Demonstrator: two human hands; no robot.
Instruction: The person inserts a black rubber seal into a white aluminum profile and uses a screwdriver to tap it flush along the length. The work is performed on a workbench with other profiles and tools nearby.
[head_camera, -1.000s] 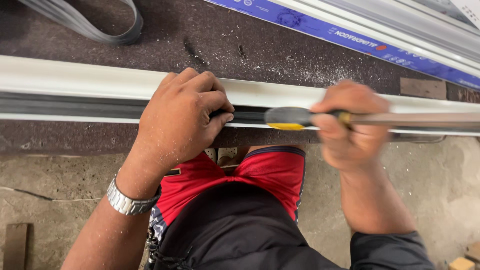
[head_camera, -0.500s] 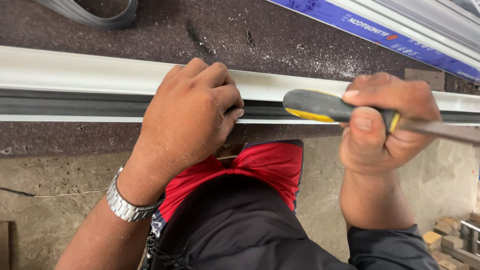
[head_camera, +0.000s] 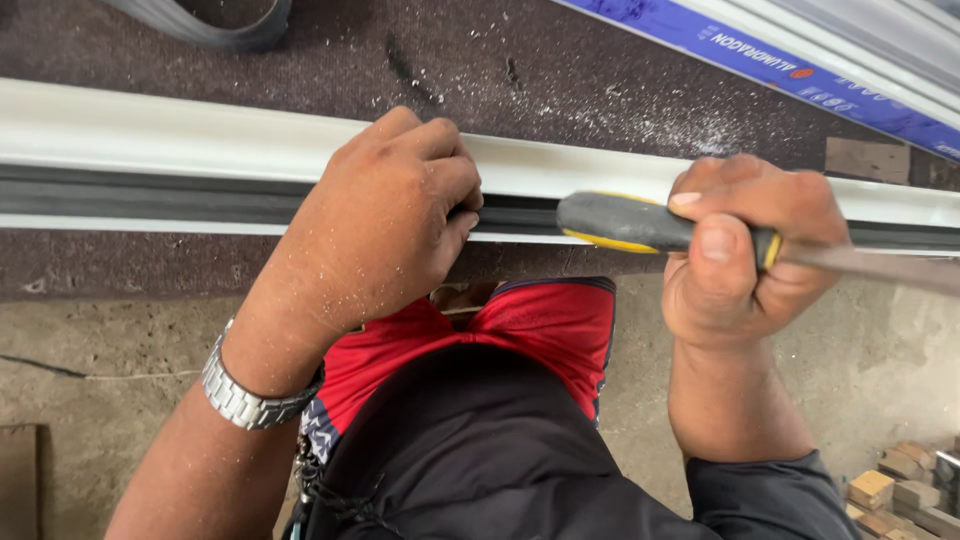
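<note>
Lying lengthwise across the dark counter, the white profile carries a grey channel. The left hand presses on it, fingers curled. The right hand, its grip fisted, holds a yellow-and-grey screwdriver level above it.

Right hand with screwdriver now lower, off the profile

The left hand rests on the profile, left of the screwdriver.
</note>
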